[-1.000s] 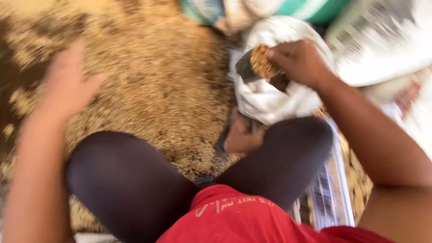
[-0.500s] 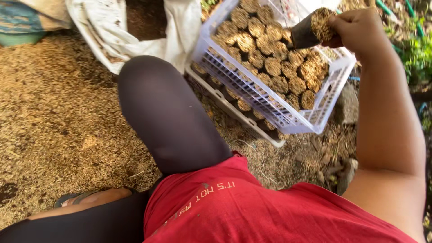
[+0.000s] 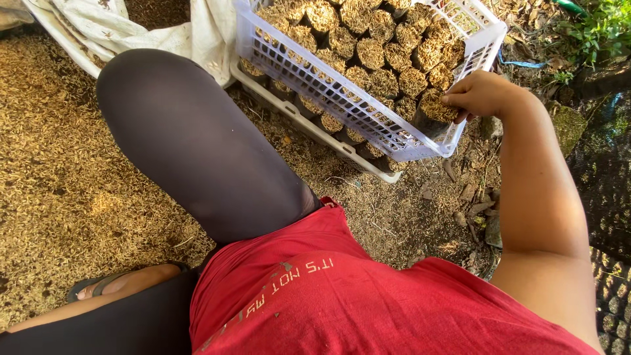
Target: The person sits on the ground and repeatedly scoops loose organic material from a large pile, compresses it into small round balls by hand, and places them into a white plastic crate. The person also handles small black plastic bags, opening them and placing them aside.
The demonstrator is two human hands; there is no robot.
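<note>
Right hand (image 3: 483,95) closed on 1 husk-filled black nursery bag (image 3: 430,113) at the white slatted plastic crate (image 3: 368,112) corner. Best seated upright, snug beside its neighbours. Left hand out of view.

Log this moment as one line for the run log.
right hand: shut on filled black seedling bag | spot: near corner of white crate, among filled bags | left hand: out of view | ground: rice husk

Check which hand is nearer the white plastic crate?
Right. The right hand is at the near corner of the white plastic crate, its grip on a husk-filled black bag there. The left hand is out of view.
</note>
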